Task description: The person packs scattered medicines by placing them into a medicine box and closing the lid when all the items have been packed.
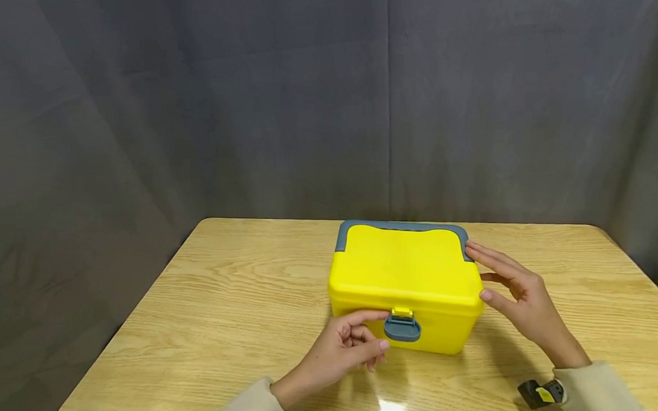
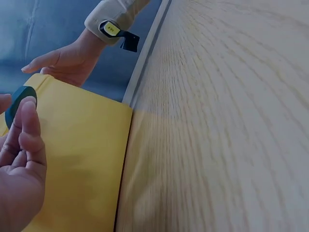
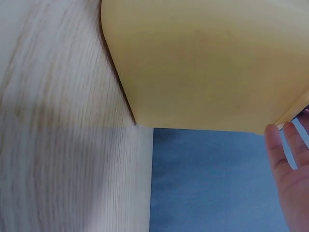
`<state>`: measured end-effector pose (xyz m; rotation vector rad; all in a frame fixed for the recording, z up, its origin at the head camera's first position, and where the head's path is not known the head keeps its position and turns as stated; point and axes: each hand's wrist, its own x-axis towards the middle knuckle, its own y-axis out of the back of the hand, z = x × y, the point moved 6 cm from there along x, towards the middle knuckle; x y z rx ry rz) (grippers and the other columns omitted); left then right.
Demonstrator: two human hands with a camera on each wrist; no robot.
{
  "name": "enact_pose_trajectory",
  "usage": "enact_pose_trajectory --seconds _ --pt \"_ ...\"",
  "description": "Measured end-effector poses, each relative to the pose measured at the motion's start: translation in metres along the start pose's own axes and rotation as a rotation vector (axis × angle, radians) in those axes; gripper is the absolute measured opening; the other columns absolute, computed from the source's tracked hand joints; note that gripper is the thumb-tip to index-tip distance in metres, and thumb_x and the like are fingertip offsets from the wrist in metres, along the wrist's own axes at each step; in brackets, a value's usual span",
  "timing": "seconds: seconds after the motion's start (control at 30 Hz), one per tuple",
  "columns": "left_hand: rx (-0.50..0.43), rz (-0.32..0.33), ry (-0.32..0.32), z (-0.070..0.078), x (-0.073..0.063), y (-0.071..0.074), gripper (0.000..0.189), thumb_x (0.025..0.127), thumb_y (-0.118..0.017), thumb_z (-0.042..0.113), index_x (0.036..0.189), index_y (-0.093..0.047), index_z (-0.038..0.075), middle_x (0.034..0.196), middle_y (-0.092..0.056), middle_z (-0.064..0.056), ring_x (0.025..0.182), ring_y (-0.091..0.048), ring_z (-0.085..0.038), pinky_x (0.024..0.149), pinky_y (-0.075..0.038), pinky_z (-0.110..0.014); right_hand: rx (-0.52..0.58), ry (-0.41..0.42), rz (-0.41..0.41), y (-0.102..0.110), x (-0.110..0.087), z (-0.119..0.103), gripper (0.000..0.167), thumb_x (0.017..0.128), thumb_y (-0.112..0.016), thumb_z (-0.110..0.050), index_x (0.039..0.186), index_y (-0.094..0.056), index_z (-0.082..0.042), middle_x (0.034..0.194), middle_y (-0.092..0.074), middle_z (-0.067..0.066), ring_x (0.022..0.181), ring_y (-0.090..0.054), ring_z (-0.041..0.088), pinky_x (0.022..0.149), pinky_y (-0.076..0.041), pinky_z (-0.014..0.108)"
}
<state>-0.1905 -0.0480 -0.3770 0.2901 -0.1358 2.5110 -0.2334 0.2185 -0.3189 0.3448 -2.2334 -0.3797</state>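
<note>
A yellow plastic case [image 1: 408, 263] with a grey carrying handle [image 1: 404, 225] folded along its back edge stands on the table, lid down. On its front, a grey oval latch [image 1: 402, 329] juts out below a small yellow catch. My left hand [image 1: 337, 351] is at the latch, index finger stretched to its upper left edge and thumb beside its lower edge. In the left wrist view, the fingers [image 2: 30, 116] overlap the latch. My right hand [image 1: 527, 300] is at the case's right end, fingertips against the lid's side and thumb near its front corner.
The wooden table [image 1: 221, 323] extends to both sides of the case. A dark grey curtain [image 1: 289, 107] hangs behind it and along the left. A black wrist strap [image 1: 540, 394] with a yellow tag sits at the right sleeve.
</note>
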Motion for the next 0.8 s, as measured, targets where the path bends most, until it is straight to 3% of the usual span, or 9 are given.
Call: enact_pose_trajectory --seconds 0.1,0.27,0.47,0.6,0.8 --pt "0.018 0.050 0.010 0.000 0.001 -0.001 0.039 0.093 -0.065 0.008 0.131 -0.059 0.003 0.085 -0.061 -0.038 0.061 -0.059 -0.009 0.054 -0.047 -0.017 -0.014 -0.004 0.001 -0.001 -0.001 -0.002 0.056 0.081 -0.061 0.020 0.135 -0.047 0.013 0.144 -0.042 0.023 0.130 -0.043 0.020 0.092 -0.046 0.018" --pt "0.057 0.152 0.036 0.000 0.004 -0.004 0.028 0.092 -0.068 0.015 0.117 -0.068 0.001 0.067 -0.063 -0.025 0.048 -0.056 -0.009 0.047 -0.048 -0.019 -0.038 -0.005 0.014 0.001 -0.005 -0.005 0.050 0.087 -0.057 0.017 0.135 -0.047 0.013 0.143 -0.043 0.024 0.130 -0.044 0.020 0.092 -0.046 0.018" --pt "-0.012 0.238 0.096 -0.001 0.006 -0.005 0.033 0.096 -0.063 0.026 0.101 -0.071 -0.005 0.052 -0.059 -0.005 0.037 -0.049 -0.007 0.039 -0.043 -0.017 0.011 -0.004 0.017 -0.001 -0.009 -0.008 0.045 0.091 -0.053 0.014 0.135 -0.045 0.014 0.144 -0.041 0.025 0.131 -0.042 0.021 0.092 -0.046 0.019" --pt "-0.051 0.262 0.113 -0.003 0.004 -0.004 0.034 0.096 -0.063 0.025 0.099 -0.070 -0.008 0.051 -0.058 0.000 0.036 -0.047 -0.007 0.038 -0.041 -0.017 0.001 0.002 0.003 -0.003 -0.006 -0.010 0.046 0.090 -0.052 0.015 0.136 -0.045 0.013 0.144 -0.041 0.026 0.131 -0.042 0.022 0.093 -0.046 0.019" --pt "-0.076 0.248 0.118 -0.005 0.004 -0.004 0.037 0.096 -0.062 0.025 0.101 -0.069 -0.010 0.051 -0.058 0.000 0.036 -0.047 -0.007 0.038 -0.042 -0.017 -0.035 0.006 0.002 -0.002 -0.003 -0.012 0.048 0.088 -0.052 0.017 0.135 -0.047 0.013 0.144 -0.042 0.025 0.130 -0.044 0.021 0.091 -0.047 0.019"
